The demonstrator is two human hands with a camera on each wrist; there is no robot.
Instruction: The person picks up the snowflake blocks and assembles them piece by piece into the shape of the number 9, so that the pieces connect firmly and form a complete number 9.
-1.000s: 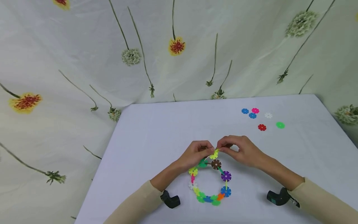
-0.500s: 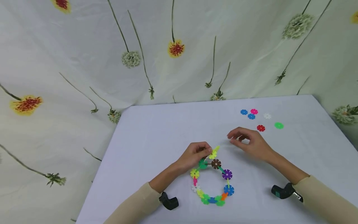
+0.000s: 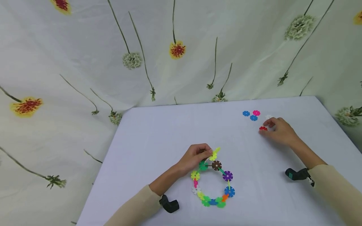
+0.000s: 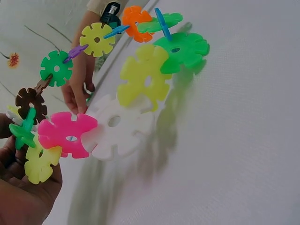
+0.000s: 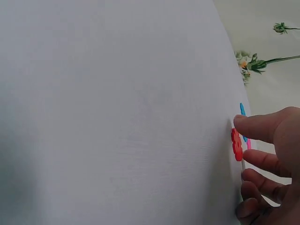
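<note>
Framing red disc (image 3: 263, 128) between thumb and fingers: right hand (image 3: 280, 131).

Desk (image 3: 152, 131), white, flat-topped. Backdrop cloth (image 3: 158, 25), pale, flower-printed; behind desk, extending past its left and right edges. Printed yellow-red bloom (image 3: 26, 107), left of desk. Printed white bloom (image 3: 348, 116), right of desk. Second yellow-red bloom (image 3: 177, 49), above desk's far edge.

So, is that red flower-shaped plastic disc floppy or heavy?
The red flower-shaped plastic disc looks thin, so it's probably light. It's likely fairly stiff, since similar plastic discs joined in a ring look unbent.
</note>
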